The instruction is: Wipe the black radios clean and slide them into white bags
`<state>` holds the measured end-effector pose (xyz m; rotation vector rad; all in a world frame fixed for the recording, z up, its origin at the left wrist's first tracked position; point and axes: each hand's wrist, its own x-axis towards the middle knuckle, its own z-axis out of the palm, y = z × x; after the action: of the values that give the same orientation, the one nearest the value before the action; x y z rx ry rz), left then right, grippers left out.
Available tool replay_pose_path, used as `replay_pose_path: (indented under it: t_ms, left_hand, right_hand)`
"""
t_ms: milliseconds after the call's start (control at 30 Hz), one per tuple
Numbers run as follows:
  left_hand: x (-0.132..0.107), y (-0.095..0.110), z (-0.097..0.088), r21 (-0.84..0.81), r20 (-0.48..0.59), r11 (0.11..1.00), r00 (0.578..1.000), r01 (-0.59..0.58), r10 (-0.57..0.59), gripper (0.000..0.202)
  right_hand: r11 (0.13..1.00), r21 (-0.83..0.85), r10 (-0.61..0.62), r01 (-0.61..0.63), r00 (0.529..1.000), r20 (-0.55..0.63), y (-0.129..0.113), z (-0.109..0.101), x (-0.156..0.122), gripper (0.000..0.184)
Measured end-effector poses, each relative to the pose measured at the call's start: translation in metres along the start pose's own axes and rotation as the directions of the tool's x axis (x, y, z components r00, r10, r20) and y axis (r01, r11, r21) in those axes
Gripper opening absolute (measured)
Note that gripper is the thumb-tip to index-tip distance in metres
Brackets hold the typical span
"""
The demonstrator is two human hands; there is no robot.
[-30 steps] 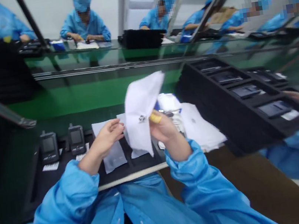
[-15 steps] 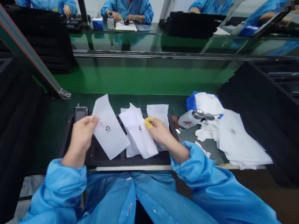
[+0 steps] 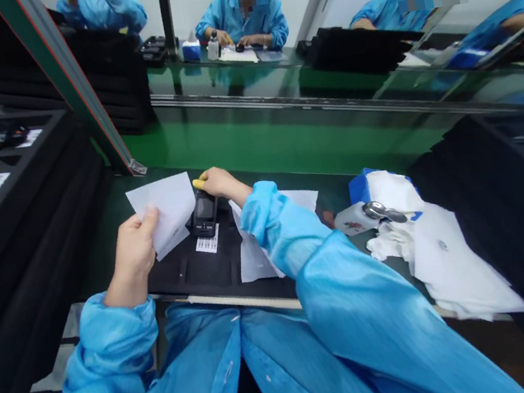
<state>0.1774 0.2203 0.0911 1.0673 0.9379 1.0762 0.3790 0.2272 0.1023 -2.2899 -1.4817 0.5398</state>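
My left hand [image 3: 133, 254] is nearest, wrist out of a blue sleeve; thumb on top and fingers beneath pinch the lower corner of a white pouch [image 3: 165, 209]; pouch is flat, thin, roughly rectangular, tilted, its near face blank from here; any print on it is not visible.

Just right of the pouch lies a black handheld device [image 3: 204, 213], face up on the black tray [image 3: 195, 275]; small dark screen, upper end covered by my fingers; a white barcode label [image 3: 208, 243] sits at its lower end, print too small to read.

My right hand [image 3: 218, 182] reaches across to the device's far end; a yellow finger cot [image 3: 198, 183] shows on one fingertip; fingers curl over the top and touch it, but whether they clasp it I cannot tell; my own right sleeve [image 3: 276, 227] hides the wrist and most of the flat white pouches [image 3: 254, 260] lying on the tray.

Right of the tray: a loose pile of white bags [image 3: 455, 272]; a metal object [image 3: 381, 210] on it, blurred.

Beyond: green conveyor belt [image 3: 257, 135]; a co-worker [image 3: 249, 18] in blue sits opposite.
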Motion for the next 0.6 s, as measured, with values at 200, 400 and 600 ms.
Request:
replay_pose_path:
  t_ms: [200, 400, 600]
  left_hand:
    - [-0.002, 0.007, -0.011, 0.079, -0.037, 0.997, 0.999, 0.009, -0.006, 0.047]
    - [-0.007, 0.013, 0.002, 0.147, 0.015, 0.988, 0.999, 0.045, -0.048, 0.043]
    - [-0.012, 0.023, 0.025, 0.128, 0.186, 0.991, 0.981, 0.031, -0.055, 0.043]
  right_hand:
    - [0.999, 0.006, 0.039, -0.039, 0.997, -0.07, 0.001, -0.01, -0.021, 0.022]
    - [0.926, 0.23, -0.082, 0.301, 0.753, -0.653, 0.023, -0.082, -0.049, 0.024]
    - [0.705, 0.222, -0.19, 0.674, 0.481, -0.856, 0.012, -0.125, -0.066, 0.034]
